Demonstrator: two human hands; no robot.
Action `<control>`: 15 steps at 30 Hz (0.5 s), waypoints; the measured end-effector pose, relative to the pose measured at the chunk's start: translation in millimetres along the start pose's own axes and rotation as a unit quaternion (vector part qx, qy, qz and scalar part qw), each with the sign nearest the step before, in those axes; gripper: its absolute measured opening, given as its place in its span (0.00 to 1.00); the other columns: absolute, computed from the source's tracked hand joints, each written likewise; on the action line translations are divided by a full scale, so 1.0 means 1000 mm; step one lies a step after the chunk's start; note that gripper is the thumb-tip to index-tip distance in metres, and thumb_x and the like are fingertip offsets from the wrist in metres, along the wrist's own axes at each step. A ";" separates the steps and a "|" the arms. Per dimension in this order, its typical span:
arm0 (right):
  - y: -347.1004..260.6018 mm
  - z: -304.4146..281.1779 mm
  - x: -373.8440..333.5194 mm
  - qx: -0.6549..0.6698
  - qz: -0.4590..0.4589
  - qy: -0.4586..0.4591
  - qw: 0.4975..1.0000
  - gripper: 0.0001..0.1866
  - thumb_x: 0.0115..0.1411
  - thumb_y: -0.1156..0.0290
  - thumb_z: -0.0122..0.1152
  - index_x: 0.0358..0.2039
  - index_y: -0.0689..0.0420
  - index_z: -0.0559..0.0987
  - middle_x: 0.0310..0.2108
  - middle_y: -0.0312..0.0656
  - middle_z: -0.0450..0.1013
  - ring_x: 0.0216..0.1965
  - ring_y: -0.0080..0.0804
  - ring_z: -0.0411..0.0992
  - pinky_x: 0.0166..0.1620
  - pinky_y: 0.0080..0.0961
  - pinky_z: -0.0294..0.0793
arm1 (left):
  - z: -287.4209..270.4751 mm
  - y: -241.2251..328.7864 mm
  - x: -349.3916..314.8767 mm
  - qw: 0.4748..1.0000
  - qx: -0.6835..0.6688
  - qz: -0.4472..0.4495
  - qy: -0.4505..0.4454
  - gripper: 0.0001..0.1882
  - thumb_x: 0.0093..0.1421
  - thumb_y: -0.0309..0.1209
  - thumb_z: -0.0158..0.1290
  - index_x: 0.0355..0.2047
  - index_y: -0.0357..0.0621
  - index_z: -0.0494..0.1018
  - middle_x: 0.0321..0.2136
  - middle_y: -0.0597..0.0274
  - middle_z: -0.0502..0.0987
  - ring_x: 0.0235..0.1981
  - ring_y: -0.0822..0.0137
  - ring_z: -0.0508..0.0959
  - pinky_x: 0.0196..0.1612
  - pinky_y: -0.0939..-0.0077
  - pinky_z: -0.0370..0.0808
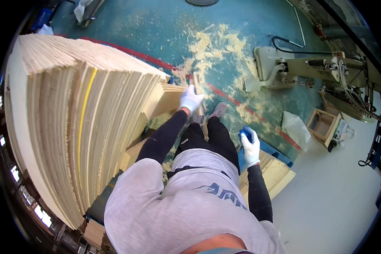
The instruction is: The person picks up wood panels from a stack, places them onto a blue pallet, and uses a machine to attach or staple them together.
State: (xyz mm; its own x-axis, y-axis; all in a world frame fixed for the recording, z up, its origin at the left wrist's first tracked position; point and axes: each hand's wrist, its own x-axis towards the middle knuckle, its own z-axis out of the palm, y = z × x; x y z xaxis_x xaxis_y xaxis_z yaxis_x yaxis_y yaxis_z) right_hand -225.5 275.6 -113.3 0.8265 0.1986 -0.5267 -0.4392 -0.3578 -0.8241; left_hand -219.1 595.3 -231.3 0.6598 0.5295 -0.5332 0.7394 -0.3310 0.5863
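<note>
My left hand, in a white glove, is closed on the upper part of a narrow wooden board seen nearly edge-on. The board's lower part runs down beside my legs. Just left of it, light wooden panels lean at the end of a large stack of plywood sheets. My right hand, also in a white glove, is out at my right side with its fingers curled. Something dark blue shows between those fingers; whether it is a held thing or the glove's palm is unclear.
Sawdust lies scattered over the green floor and its red line. At the right stand a beige machine, a wooden box and a white plastic bag. Light wooden boards rest by a blue pallet on my right.
</note>
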 end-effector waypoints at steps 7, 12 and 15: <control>-0.079 0.063 0.095 -0.238 -0.269 -0.001 0.933 0.46 0.49 0.64 0.77 0.65 0.68 0.64 0.61 0.58 0.67 0.63 0.51 0.65 0.66 0.38 0.61 | -0.006 0.153 -0.016 0.982 -0.181 0.051 -0.015 0.31 0.46 0.38 0.63 0.47 0.34 0.66 0.43 0.36 0.75 0.49 0.42 0.77 0.49 0.57 0.74; -0.150 0.045 0.153 -0.325 -0.408 0.086 0.849 0.28 0.61 0.70 0.67 0.59 0.70 0.71 0.56 0.56 0.73 0.58 0.45 0.72 0.61 0.34 0.67 | -0.085 0.261 -0.023 0.950 -0.287 0.128 0.001 0.27 0.53 0.39 0.62 0.47 0.34 0.68 0.41 0.43 0.76 0.45 0.51 0.78 0.49 0.62 0.74; -0.217 0.032 0.191 -0.133 -0.331 0.087 0.930 0.25 0.67 0.71 0.60 0.61 0.71 0.69 0.57 0.54 0.73 0.54 0.40 0.74 0.59 0.33 0.69 | -0.113 0.280 -0.001 0.880 -0.414 0.223 -0.073 0.26 0.59 0.45 0.60 0.47 0.35 0.71 0.41 0.49 0.76 0.45 0.60 0.76 0.52 0.66 0.73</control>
State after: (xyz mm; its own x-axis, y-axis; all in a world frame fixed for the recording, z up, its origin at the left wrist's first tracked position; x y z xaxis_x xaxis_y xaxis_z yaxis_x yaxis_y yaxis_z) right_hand 16.1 420.5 -41.8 0.9396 0.3131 0.1384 0.2695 -0.4271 -0.8631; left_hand -28.3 590.4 2.6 0.9141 0.3658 -0.1748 0.0917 0.2333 0.9681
